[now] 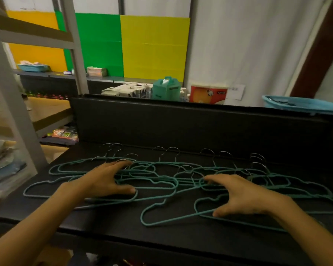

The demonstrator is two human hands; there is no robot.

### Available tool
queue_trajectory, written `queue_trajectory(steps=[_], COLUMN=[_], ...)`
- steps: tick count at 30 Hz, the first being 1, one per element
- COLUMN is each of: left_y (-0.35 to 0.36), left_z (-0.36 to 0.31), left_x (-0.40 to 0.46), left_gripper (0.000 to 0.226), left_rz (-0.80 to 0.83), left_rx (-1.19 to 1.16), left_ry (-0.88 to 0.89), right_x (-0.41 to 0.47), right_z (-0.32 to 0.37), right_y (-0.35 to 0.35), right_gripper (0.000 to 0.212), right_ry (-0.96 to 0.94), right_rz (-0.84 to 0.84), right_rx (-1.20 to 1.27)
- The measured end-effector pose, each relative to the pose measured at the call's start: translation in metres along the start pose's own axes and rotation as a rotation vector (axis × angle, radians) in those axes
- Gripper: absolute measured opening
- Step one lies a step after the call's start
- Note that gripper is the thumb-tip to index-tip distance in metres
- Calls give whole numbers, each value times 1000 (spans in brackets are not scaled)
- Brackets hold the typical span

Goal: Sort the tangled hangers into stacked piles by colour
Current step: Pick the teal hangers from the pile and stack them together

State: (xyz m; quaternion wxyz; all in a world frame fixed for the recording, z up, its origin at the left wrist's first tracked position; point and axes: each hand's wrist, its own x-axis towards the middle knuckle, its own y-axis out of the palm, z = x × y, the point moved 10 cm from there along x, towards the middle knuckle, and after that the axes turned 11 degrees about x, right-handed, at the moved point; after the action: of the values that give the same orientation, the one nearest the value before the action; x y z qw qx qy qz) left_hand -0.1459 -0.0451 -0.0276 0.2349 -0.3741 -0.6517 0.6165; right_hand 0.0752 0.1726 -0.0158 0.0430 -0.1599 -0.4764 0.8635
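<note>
- Both hands lie spread over the tangle, fingers straight and splayed, gripping nothing. The left hand [106,181] rests palm-down on the left part of the heap, its thumb touching a lower wire bar. The right hand [236,194] presses on the right part, fingertips at a knot of crossing wires near the middle.
- The flat, wide placing looks meant to pin the heap down or feel out which piece lies loose on top before any is lifted; that is a judgement only.
- The thin teal coated-wire hangers with silver metal hooks [161,177] sprawl across the black bench [123,223], overlapping, hooks mostly pointing to the far edge. Every one in view looks teal; no stacked pile shows yet.
- Interlocked shoulders and hooks are the main snag: pulling one would likely drag its neighbours.
- A low black back panel [181,123] closes the far side, limiting room to push things away.
- Behind it stand a teal carton [166,89], a red-and-orange pack [208,94] and a blue plastic basket [304,105]; grey shelving [13,93] rises to the left.
</note>
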Motion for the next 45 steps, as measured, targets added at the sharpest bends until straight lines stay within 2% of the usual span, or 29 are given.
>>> queue_trajectory(steps=[6, 11, 15, 21, 29, 37, 41, 45], left_y=[-5, -17, -25, -35, -37, -20, -6, 3], left_z=[8, -6, -30, -82, -201, -371, -430, -474], left_x=[12, 5, 1, -4, -6, -3, 3, 12], left_gripper=[111, 106, 108, 108, 109, 107, 107, 110], left_rz=[-49, -284, -371, -437, -490, -497, -483, -467], left_rx=[85, 85, 88, 50, 36, 9, -64, -29], left_ry=[45, 159, 284, 374, 484, 556, 568, 585], right_x=[-23, -58, -93, -143, -212, -321, -360, -387], right_z=[8, 16, 18, 3, -63, -181, -237, -281], right_y=[13, 10, 5, 3, -19, -59, -75, -89], right_gripper=[99, 96, 96, 92, 93, 95, 95, 94], right_ry=[151, 222, 233, 285, 305, 390, 453, 488], right_rz=[-30, -186, -332, -419, -520, -566, -546, -555], right_rx=[-56, -17, 29, 75, 38, -28, -12, 14])
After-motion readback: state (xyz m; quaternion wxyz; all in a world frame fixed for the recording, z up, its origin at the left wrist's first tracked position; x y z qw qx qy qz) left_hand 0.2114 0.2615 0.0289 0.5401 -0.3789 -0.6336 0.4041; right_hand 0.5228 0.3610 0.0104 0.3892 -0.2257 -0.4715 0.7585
